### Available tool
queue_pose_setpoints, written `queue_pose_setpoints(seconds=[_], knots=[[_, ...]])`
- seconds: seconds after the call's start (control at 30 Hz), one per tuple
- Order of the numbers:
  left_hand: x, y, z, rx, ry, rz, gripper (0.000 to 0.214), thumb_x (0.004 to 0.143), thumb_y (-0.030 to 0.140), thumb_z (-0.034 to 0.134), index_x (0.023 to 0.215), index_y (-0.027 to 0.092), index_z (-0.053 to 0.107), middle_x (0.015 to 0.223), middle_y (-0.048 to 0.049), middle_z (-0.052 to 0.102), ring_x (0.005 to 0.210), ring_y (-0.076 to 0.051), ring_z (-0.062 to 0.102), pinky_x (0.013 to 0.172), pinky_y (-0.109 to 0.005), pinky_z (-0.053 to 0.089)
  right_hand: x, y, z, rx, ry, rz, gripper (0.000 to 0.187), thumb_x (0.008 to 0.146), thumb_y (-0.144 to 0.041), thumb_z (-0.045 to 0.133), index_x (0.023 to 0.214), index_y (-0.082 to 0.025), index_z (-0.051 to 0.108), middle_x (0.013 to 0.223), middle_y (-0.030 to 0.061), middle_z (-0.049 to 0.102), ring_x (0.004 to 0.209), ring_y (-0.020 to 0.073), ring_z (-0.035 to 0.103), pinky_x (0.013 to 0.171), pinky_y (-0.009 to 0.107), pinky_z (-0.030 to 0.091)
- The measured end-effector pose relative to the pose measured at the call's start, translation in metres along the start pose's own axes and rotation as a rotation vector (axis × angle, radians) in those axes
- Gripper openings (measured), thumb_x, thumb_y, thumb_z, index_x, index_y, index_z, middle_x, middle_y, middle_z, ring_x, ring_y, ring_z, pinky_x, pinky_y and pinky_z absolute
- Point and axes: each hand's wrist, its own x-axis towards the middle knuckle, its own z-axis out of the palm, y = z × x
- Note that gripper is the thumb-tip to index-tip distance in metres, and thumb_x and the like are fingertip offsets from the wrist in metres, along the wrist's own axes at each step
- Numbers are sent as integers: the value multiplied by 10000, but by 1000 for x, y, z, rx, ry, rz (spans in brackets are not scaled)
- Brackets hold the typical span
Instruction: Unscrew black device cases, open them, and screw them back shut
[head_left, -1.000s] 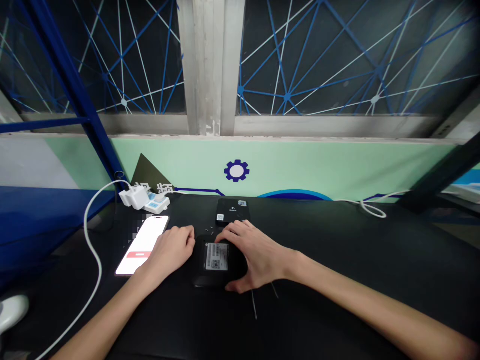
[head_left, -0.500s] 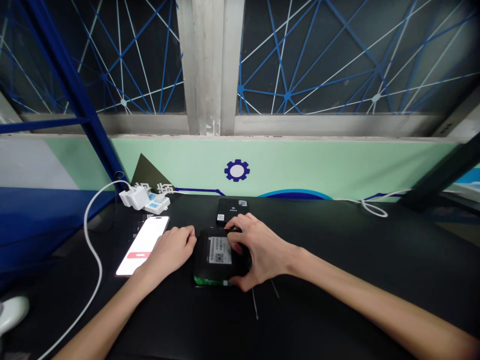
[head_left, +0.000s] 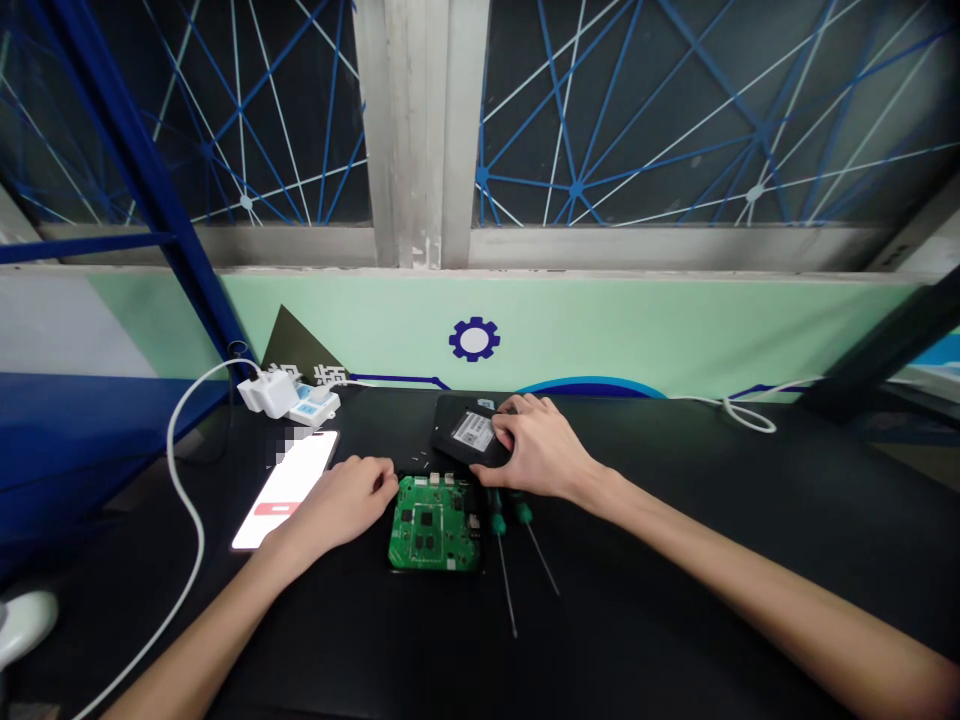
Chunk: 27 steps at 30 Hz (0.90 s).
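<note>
My right hand [head_left: 541,452] is closed on a black device cover [head_left: 471,441] with a white label, held tilted over a second black unit at the back of the black table [head_left: 675,560]. A green circuit board [head_left: 435,524] lies bare and flat just in front of it. My left hand [head_left: 346,498] rests on the table beside the board's left edge with its fingers curled under, nothing seen in them. Two green-handled screwdrivers [head_left: 501,560] lie to the right of the board.
A lit phone [head_left: 286,488] lies left of my left hand. A white charger and power strip [head_left: 289,398] sit at the back left, with a white cable [head_left: 184,500] looping down the left side. Another white cable [head_left: 746,415] lies at the back right.
My right hand has lifted the black cover off and carried it back and to the right, which bares the green circuit board and the screwdrivers. My left hand has stayed put.
</note>
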Motion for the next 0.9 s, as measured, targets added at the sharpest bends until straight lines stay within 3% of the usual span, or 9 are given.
queue_pose_setpoints(seconds=[0.23,0.43,0.7,0.9], knots=[[-1,-2,0,-19,10,23,311,948,359,339,718,229,503,691,-22,590,686,-222,592,635,-307,376,1,1,-2,-85,-62,94,460,675,-626,680,613,-191,544,844,96,624,861,270,581,825,393,415],[-1,-1,0,-3,2,16,299,950,356,340,727,231,494,711,-27,600,724,-238,615,621,-306,366,-1,-6,-6,-179,-143,126,489,731,-652,628,755,-165,669,880,127,664,857,285,623,853,415,428],[-2,1,-2,-4,-13,8,301,957,362,329,736,232,487,719,-28,606,724,-239,611,645,-313,379,-2,-7,-10,-204,-157,113,531,776,-684,596,829,-160,667,938,144,692,898,316,650,882,448,430],[-2,-3,1,8,-3,27,312,968,380,323,761,240,510,730,-27,618,735,-246,624,638,-309,386,-6,-14,-14,-173,-87,31,377,850,-533,611,787,-163,638,952,123,668,916,295,622,863,433,413]])
